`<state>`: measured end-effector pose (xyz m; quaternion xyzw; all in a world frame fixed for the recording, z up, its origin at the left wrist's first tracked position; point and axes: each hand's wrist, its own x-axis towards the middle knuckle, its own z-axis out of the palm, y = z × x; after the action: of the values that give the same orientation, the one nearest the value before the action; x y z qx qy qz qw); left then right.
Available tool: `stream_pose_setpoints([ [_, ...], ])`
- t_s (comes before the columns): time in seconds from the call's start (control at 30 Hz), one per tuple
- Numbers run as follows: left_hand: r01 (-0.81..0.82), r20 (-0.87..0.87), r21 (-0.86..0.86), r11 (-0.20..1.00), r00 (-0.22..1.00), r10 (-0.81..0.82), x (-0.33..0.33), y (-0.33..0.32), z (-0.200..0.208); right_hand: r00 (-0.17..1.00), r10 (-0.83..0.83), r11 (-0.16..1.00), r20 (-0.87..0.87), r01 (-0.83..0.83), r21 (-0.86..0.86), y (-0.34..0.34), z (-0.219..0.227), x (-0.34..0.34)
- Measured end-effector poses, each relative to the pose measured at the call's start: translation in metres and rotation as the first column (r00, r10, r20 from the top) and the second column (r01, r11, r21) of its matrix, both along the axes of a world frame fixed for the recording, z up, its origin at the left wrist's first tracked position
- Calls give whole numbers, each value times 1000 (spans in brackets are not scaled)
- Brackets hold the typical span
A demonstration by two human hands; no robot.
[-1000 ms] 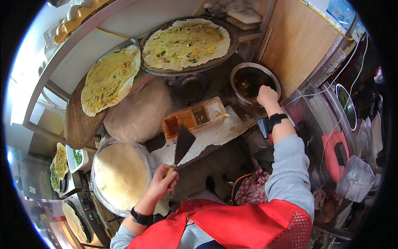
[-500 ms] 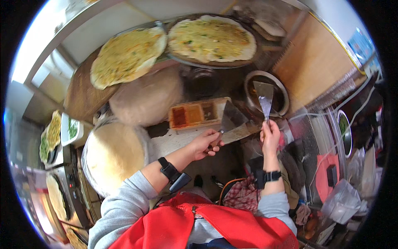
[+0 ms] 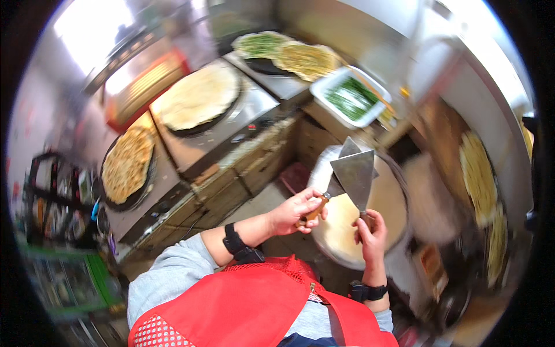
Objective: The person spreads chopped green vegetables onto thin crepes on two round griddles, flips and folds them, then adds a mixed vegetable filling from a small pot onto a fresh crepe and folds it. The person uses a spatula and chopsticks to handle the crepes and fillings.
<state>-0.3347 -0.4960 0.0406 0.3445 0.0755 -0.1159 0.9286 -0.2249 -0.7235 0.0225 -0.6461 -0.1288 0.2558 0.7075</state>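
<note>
My left hand (image 3: 298, 211) is closed around the wooden handle (image 3: 315, 214) of a scraper. In my right hand (image 3: 372, 231) is a second scraper, its broad metal blade (image 3: 357, 176) pointing up and away from me. The two blades overlap, the right one in front hiding much of the left one; whether they touch I cannot tell. Below them is a large round tub (image 3: 404, 188) with a pale, smooth dough-like mass (image 3: 388, 202) in it. Both hands are above its near left side.
Flatbreads lie on round griddles: a browned one (image 3: 128, 165) at left, a pale one (image 3: 199, 97) ahead, and topped ones (image 3: 306, 61) farther back. A white tray (image 3: 371, 118) holds chopped greens (image 3: 352, 98). Topped flatbreads (image 3: 478, 179) and a sauce box (image 3: 432, 267) are at right.
My view has swung left from the sauce box toward the griddles. Both scrapers have moved left with my hands, and their blades, apart before, now overlap.
</note>
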Motion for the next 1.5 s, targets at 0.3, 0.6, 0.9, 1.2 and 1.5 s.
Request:
stream_pose_setpoints([
  [0.3, -719, -118, -14, 695, 691, 713, -152, 215, -4, 852, 507, 854, -129, -517, -58, 395, 9, -16],
  [0.6, -924, -187, -58, 377, 381, 905, -212, 261, -24, 578, 816, 508, 32, -688, -518, 588, -18, 53],
  [0.9, -980, -132, 108, 167, 152, 979, -136, 341, -36, 230, 527, 823, 818, -378, -424, 643, -20, 100],
  [1.2, 79, 280, 940, -333, 381, 881, -126, 349, -55, -410, 357, 690, 839, -490, -533, 559, -3, 161],
  [1.5, -43, 143, 990, -136, 287, 947, -144, 356, -48, 193, 557, 824, 808, -252, -507, 571, -10, 140],
])
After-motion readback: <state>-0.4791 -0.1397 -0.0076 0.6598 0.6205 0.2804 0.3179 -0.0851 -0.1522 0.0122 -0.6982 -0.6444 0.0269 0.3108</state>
